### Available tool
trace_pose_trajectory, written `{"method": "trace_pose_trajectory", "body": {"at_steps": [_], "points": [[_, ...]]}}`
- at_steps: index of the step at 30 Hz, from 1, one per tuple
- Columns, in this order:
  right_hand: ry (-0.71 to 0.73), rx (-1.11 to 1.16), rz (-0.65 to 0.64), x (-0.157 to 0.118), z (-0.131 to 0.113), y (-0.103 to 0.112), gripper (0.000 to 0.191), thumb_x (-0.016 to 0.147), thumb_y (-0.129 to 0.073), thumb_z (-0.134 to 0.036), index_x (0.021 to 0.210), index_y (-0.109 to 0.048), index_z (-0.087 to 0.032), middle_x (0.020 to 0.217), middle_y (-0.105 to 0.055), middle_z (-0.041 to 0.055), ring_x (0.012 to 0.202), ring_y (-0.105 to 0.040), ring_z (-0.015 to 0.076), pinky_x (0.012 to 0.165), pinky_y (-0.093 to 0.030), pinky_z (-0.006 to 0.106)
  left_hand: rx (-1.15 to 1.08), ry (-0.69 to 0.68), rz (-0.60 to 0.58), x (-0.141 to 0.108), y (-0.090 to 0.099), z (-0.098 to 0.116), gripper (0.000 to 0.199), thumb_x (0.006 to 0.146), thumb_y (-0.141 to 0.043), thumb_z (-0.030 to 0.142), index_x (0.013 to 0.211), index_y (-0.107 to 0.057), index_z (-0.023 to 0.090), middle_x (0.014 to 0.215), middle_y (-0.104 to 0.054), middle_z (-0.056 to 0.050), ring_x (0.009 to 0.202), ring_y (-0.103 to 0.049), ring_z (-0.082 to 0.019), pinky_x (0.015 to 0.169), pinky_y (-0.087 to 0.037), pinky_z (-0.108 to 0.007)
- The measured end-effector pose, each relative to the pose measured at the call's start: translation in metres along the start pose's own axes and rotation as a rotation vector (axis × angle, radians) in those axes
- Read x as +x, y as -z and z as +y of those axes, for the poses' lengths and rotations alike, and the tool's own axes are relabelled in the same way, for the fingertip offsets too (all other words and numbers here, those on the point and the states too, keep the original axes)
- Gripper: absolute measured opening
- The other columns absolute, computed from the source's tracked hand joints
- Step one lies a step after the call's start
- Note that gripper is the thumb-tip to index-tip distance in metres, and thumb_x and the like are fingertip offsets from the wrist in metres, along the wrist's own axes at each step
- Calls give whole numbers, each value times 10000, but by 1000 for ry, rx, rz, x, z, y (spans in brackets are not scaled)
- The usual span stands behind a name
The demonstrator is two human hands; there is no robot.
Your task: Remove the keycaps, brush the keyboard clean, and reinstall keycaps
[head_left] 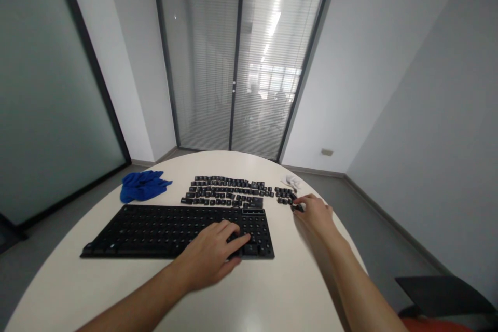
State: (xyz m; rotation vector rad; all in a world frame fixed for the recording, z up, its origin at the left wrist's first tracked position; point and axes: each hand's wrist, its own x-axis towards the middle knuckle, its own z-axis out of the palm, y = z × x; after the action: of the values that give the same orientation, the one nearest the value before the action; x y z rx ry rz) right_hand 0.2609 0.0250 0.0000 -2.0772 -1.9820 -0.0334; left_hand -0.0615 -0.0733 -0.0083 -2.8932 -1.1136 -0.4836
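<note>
A black keyboard (155, 228), most of its keycaps off, lies on the round table. My left hand (213, 249) rests over its right part, fingers apart, with the fingertips touching the number pad area. Loose black keycaps (221, 192) stand in rows behind the keyboard. To the right is a smaller group of keycaps (284, 193). At the near edge of that group, my right hand (316, 213) has its thumb and fingers closed around a dark keycap (298, 208). Part of that keycap is hidden by the fingers.
A crumpled blue cloth (143, 187) lies at the table's back left. Something white and crumpled (292, 182) sits behind the smaller keycap group. The white table (264, 290) has a curved edge. A dark chair (447, 293) stands at the lower right.
</note>
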Motion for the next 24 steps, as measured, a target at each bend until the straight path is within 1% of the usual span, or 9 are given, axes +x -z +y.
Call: {"method": "trace_pose_trajectory", "body": {"at_steps": [4,7,11,13,16,18,20,22,24], "points": [[11,-25,-17,0,-4,-1,216,830,-668,-199,997,-789,-262,1181,-689,108,1116,-589,328,880,-393,462,3,-3,-10,-1,0,-1,489,920,-627,264,1390,-498,227,1231,-576,-117,1092,-550,-293,907,-513,-479],[29,-47,0,0,-4,-1,202,831,-658,-190,972,-793,-242,1143,-712,115,1101,-588,332,877,-377,463,1,-3,-12,-1,1,0,487,916,-629,260,1384,-500,225,1226,-578,-116,1091,-552,-293,902,-518,-476],[85,-43,25,0,-7,1,179,845,-653,-220,964,-787,-224,1114,-736,114,1108,-578,344,886,-359,472,2,-2,1,0,1,1,479,914,-628,255,1376,-507,221,1220,-580,-112,1089,-554,-288,901,-519,-470],[118,16,35,-1,-10,2,193,856,-640,-235,992,-778,-228,1120,-741,102,1120,-578,348,898,-360,480,4,0,1,0,1,1,472,915,-627,256,1371,-511,220,1218,-581,-110,1090,-554,-288,906,-516,-472],[210,248,16,-7,-21,4,213,866,-634,-286,1026,-762,-230,1087,-753,85,1065,-621,317,908,-392,456,1,3,-4,0,2,1,475,913,-631,256,1371,-510,224,1219,-582,-105,1096,-552,-287,908,-514,-470],[309,456,-59,-14,-31,6,233,869,-638,-338,1033,-755,-220,1054,-757,81,978,-652,276,874,-435,403,0,5,-4,-1,2,1,473,911,-635,257,1366,-513,227,1217,-582,-104,1098,-552,-287,905,-514,-467],[421,628,-192,-21,-41,8,250,878,-634,-362,1041,-749,-211,1055,-750,78,954,-655,251,825,-463,359,3,5,1,-1,2,1,467,908,-638,258,1358,-519,229,1212,-584,-101,1096,-552,-286,901,-514,-464],[476,709,-308,-28,-48,11,255,877,-648,-377,1033,-749,-203,1021,-748,72,950,-652,244,818,-470,348,9,2,8,0,1,0,466,906,-639,261,1356,-520,229,1212,-583,-101,1094,-551,-286,898,-514,-464],[501,736,-386,-31,-52,13,263,879,-655,-391,1028,-752,-198,984,-744,68,948,-649,241,842,-470,354,13,-2,13,0,1,0,467,907,-639,264,1357,-520,228,1211,-584,-100,1089,-552,-287,890,-516,-461]]}}
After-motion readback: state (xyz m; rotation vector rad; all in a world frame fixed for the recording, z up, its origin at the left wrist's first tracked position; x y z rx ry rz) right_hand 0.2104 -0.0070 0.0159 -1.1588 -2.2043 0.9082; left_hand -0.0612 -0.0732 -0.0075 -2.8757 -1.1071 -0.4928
